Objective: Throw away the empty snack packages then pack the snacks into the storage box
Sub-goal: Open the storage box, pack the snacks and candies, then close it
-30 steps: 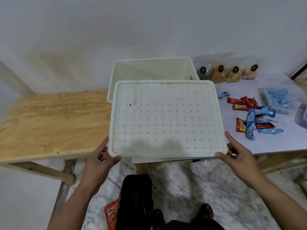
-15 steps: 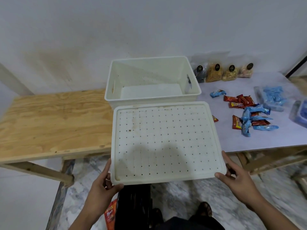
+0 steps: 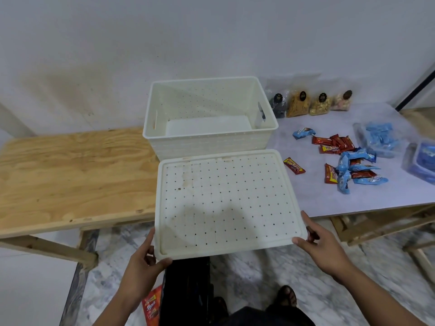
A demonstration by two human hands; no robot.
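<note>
Head view, lid removed. I hold the perforated white lid (image 3: 226,203) level at its two near corners: my left hand (image 3: 143,262) grips the near-left corner with the thumb curled over the rim, and my right hand (image 3: 322,245) grips the near-right corner, thumb on top and fingers under; something small and dark shows beneath the right fingers, which I cannot identify. The storage box (image 3: 209,118) stands open and empty on the worktop (image 3: 70,175), directly beyond the lid's far edge. To the right of the box lie the snacks: four clear pouches (image 3: 310,104) against the wall, a loose pile of red and blue wrapped bars (image 3: 348,161), one red bar (image 3: 294,165) just beside the lid's far-right corner, and clear tubs of blue packets (image 3: 381,140) farther right. Below the lid, on the floor, a black bin (image 3: 188,290) stands with a red wrapper (image 3: 151,304) beside its left side. Risks, as I judge them: the lid overhangs the worktop edge and is held only at two corners, so a slack grip would tip it floorward; swinging it rightward could sweep the near red bar off; setting it back on the box would block packing.
</note>
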